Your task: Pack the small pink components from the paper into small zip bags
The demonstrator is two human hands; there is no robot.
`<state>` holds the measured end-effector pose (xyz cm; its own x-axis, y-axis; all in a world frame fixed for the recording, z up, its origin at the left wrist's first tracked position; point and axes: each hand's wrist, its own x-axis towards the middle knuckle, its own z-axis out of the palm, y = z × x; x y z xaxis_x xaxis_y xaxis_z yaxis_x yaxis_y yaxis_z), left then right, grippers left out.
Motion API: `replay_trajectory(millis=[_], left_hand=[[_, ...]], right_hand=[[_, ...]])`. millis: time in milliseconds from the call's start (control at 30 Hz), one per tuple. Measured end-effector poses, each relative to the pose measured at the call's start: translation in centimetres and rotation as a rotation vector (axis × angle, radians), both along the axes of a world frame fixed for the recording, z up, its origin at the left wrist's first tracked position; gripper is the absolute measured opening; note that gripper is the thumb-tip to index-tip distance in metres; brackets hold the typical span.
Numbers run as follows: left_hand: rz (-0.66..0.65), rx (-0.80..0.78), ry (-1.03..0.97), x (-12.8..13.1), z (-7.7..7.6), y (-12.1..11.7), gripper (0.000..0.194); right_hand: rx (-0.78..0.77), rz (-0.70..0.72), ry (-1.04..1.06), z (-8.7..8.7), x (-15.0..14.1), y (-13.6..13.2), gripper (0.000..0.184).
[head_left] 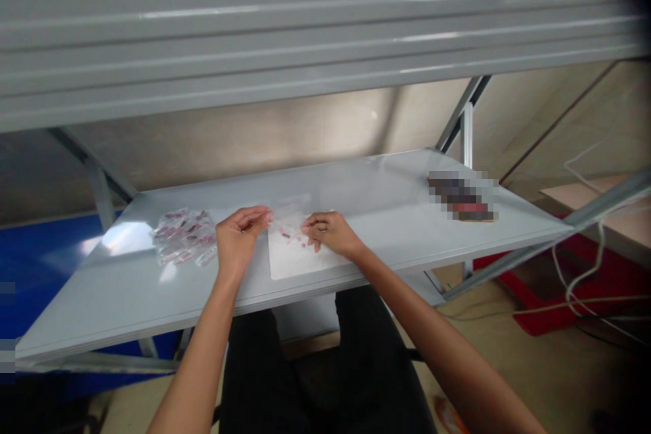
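Small clear plastic bag (289,220), pinched, crinkled

In front of me a grey metal shelf (356,183) is carrying a heap of small clear plastic bags (183,237) on left, a white sheet (292,261) at middle, and a blurred object (462,196) on right.
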<state>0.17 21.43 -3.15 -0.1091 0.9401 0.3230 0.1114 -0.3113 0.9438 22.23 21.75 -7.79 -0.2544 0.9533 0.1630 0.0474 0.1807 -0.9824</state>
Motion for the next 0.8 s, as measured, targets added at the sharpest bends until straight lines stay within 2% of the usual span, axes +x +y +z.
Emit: replay_trajectory(millis=[100,267,367,567,733,800], left_hand=[[0.005,0.01,0.039,-0.1,0.2,0.1,0.029],[0.089,0.098,0.254,-0.4,0.8,-0.1,0.024],[0.106,0.138,0.303,-0.4,1.0,-0.2,0.022],[0.064,0.106,0.258,-0.4,0.4,0.3,0.027],[-0.035,0.006,0.108,-0.8,-0.5,0.6,0.042],[-0.062,-0.033,0.104,-0.9,-0.9,0.3,0.044]], right_hand=[[-0.01,-0.007,-0.023,0.1,0.1,-0.2,0.034],[-0.014,-0.037,-0.04,0.2,0.0,-0.2,0.027],[0.001,-0.052,-0.059,0.1,-0.1,-0.2,0.024],[0.001,-0.048,-0.049,-0.1,0.0,-0.1,0.026],[-0.003,-0.041,-0.015,-0.2,0.1,0.1,0.032],[0.001,-0.049,-0.01,-0.2,0.0,0.1,0.032]])
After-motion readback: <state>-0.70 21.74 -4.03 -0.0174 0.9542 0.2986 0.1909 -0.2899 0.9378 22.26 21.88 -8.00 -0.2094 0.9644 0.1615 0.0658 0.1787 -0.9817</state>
